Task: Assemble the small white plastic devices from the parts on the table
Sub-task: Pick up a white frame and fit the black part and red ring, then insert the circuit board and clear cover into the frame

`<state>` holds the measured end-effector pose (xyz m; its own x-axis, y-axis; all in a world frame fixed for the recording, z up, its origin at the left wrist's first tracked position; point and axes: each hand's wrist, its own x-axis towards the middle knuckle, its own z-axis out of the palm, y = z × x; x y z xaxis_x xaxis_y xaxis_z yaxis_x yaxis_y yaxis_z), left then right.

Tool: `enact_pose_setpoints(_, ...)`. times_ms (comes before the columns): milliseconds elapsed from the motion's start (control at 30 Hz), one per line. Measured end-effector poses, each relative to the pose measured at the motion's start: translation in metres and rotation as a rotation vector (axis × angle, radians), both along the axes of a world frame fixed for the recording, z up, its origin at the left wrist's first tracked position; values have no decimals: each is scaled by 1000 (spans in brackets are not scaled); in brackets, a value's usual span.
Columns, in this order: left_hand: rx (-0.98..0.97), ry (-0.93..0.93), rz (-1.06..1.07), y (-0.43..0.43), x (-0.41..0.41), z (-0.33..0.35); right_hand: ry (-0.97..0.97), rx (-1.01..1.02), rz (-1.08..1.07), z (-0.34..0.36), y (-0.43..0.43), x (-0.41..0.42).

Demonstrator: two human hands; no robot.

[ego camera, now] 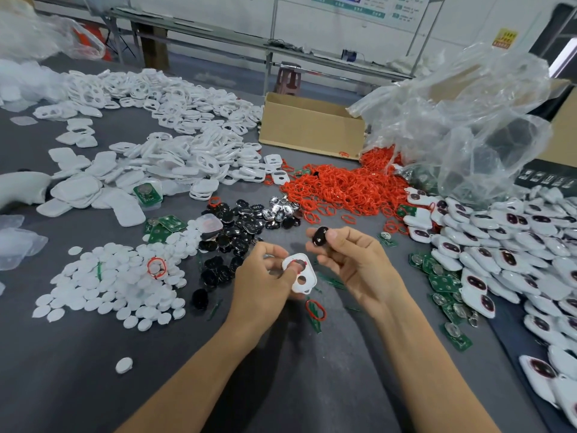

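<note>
My left hand (265, 276) grips a white plastic shell (301, 273) with two round holes, a fingertip showing through the upper hole. My right hand (349, 257) pinches a small black glossy oval button piece (320, 236) between thumb and forefinger, just above and right of the shell. Both hands hover over the grey table near its middle. A loose red rubber ring (316, 309) lies on the table below the shell.
Black button pieces (237, 226) lie ahead of my hands, white round pads (118, 285) at left, white shells (175, 145) at far left, red rings (346, 185) ahead. Green circuit boards (443, 282) and finished white devices (515, 245) fill the right. A cardboard box (309, 126) and plastic bag (468, 120) stand behind.
</note>
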<state>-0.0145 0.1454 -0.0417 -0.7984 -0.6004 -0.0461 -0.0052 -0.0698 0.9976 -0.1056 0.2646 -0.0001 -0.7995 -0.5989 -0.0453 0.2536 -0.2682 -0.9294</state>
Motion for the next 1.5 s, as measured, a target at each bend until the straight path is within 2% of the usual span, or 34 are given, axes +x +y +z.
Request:
enact_pose_setpoints(133, 48, 21, -47, 3, 0, 3, 90, -50, 18, 3, 2, 3)
enact_pose_setpoints(200, 97, 24, -66, 1, 0, 4, 302, 105, -47, 1, 1, 5)
enact_pose_setpoints(300, 145, 14, -138, -2, 2, 6, 768, 446, -167, -5, -4, 10)
enact_pose_setpoints(367, 167, 19, -186, -4, 4, 8, 1025, 554, -172, -8, -6, 13)
enact_pose_setpoints(467, 247, 40, -236, -5, 5, 9, 1164, 597, -181, -8, -4, 13)
enact_pose_setpoints(633, 432, 144, -351, -6, 8, 12, 1180, 609, -224, -5, -1, 10)
enact_pose_setpoints(767, 544, 207, -308, -8, 5, 12, 1063, 505, -284, -5, -4, 13)
enact_pose_setpoints(1000, 407, 139, -300, -5, 6, 11, 1231, 583, -304, -11, -9, 17)
enact_pose_setpoints(1300, 340, 101, -245, -4, 7, 14, 1115, 538, -222, -12, -8, 16)
enact_pose_setpoints(1500, 324, 56, -219, -4, 5, 15, 1126, 576, -194, -8, -8, 17)
